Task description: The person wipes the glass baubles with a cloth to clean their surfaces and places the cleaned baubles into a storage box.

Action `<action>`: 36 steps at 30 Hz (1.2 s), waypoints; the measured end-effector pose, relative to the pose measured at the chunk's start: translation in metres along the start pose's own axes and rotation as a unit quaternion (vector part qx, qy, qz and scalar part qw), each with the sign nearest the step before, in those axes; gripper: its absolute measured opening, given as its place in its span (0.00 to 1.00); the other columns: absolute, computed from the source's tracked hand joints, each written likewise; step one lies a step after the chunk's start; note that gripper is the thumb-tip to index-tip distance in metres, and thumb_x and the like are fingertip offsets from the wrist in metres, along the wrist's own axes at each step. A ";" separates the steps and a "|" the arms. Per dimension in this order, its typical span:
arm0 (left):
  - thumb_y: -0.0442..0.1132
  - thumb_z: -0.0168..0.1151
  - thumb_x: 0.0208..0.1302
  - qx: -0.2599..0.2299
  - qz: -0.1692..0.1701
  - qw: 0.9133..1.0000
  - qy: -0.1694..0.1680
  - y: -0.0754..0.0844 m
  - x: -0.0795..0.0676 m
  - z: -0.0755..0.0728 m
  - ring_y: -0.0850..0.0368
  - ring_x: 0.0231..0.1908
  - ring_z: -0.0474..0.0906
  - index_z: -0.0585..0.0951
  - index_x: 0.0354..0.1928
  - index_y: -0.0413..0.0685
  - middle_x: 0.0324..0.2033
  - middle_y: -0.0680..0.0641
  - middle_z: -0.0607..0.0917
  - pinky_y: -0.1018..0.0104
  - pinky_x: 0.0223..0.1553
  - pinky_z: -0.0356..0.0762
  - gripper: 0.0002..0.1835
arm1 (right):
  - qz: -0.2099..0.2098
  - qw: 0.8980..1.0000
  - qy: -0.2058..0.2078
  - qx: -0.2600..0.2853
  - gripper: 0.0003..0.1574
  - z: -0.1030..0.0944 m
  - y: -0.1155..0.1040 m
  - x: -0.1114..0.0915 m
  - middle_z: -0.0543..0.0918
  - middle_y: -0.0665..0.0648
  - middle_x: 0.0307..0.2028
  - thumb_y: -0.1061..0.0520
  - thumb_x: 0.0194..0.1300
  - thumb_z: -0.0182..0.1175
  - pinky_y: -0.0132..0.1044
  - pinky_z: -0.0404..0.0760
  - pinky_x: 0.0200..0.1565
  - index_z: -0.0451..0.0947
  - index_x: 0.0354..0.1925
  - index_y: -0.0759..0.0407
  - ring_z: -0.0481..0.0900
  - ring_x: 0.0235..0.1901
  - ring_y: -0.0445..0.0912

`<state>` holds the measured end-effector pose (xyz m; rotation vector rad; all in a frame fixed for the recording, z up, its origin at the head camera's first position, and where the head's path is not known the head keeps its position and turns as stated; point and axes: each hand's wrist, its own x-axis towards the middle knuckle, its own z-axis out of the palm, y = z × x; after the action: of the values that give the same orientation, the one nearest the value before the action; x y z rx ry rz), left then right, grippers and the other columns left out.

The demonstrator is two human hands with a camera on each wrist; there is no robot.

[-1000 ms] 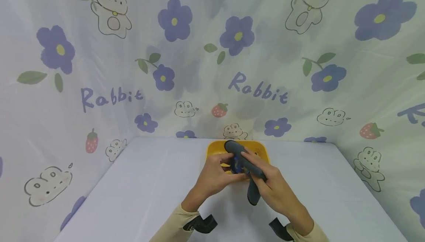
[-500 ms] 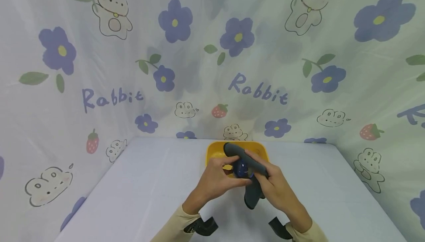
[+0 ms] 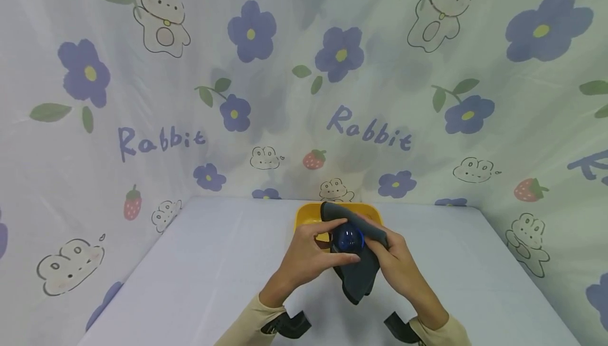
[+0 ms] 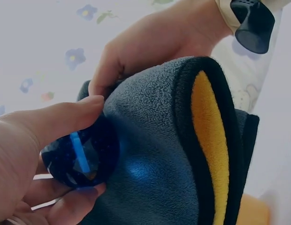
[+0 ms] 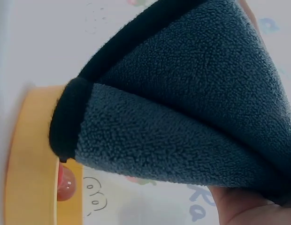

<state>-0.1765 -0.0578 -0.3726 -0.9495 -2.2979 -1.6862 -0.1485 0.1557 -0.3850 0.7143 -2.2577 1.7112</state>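
Note:
My left hand point(image 3: 304, 251) pinches a glossy dark-blue glass ball point(image 3: 349, 238) between thumb and fingers; up close in the left wrist view, the ball point(image 4: 87, 152) looks translucent, with a bright blue streak across it. My right hand point(image 3: 395, 262) grips a folded grey towel point(image 3: 359, 277) with black edging, and the towel lies right against the ball's right side. A strip of yellow lining point(image 4: 210, 140) shows inside the fold. Over the front of the yellow tub point(image 3: 309, 211), both hands meet. Most of the right fingers are hidden by the cloth.
The tub stands at the table's back edge, before a curtain printed with rabbits and flowers point(image 3: 339, 53). In the right wrist view a round reddish object point(image 5: 67, 183) shows inside the tub's wall point(image 5: 30, 159). White cloth point(image 3: 228, 261) covers the table.
The blue ball has turned more into view between the left fingers. The right hand has shifted slightly, and the towel's lower part has swung left and spread behind the ball.

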 end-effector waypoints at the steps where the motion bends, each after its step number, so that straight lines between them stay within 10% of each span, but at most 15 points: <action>1: 0.41 0.82 0.54 -0.006 0.000 1.000 0.001 0.000 0.000 0.000 0.50 0.46 0.90 0.83 0.63 0.46 0.53 0.42 0.88 0.69 0.41 0.89 0.32 | 0.001 1.000 -0.001 0.001 0.28 0.000 -0.001 0.000 0.75 0.69 0.70 0.60 0.83 0.45 0.27 0.82 0.57 0.66 0.76 0.57 0.78 0.61 0.31; 12: 0.40 0.83 0.52 -0.051 -0.021 0.998 0.037 -0.004 0.002 0.001 0.48 0.50 0.90 0.84 0.62 0.47 0.56 0.40 0.86 0.65 0.43 0.90 0.32 | 0.017 1.000 0.005 -0.005 0.29 0.004 -0.007 0.000 0.73 0.68 0.72 0.61 0.82 0.46 0.26 0.81 0.58 0.65 0.76 0.60 0.76 0.66 0.59; 20: 0.37 0.83 0.50 -0.050 -0.029 0.996 0.074 -0.005 0.003 0.002 0.47 0.58 0.84 0.82 0.64 0.49 0.58 0.44 0.86 0.62 0.46 0.90 0.36 | 0.025 1.000 0.009 -0.008 0.29 0.004 -0.013 -0.001 0.72 0.67 0.72 0.61 0.81 0.48 0.24 0.78 0.60 0.65 0.76 0.63 0.73 0.69 0.60; 36: 0.43 0.84 0.49 -0.013 -0.059 0.995 0.081 -0.013 0.004 -0.001 0.53 0.53 0.84 0.85 0.59 0.53 0.51 0.50 0.89 0.53 0.54 0.89 0.31 | 0.020 0.997 0.014 -0.072 0.29 0.006 -0.023 -0.007 0.74 0.65 0.71 0.63 0.80 0.49 0.55 0.85 0.59 0.67 0.76 0.56 0.81 0.64 0.59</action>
<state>-0.1872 -0.0590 -0.3811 -0.6649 -2.2709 -1.7720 -0.1302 0.1469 -0.3710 0.6141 -2.3620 1.5456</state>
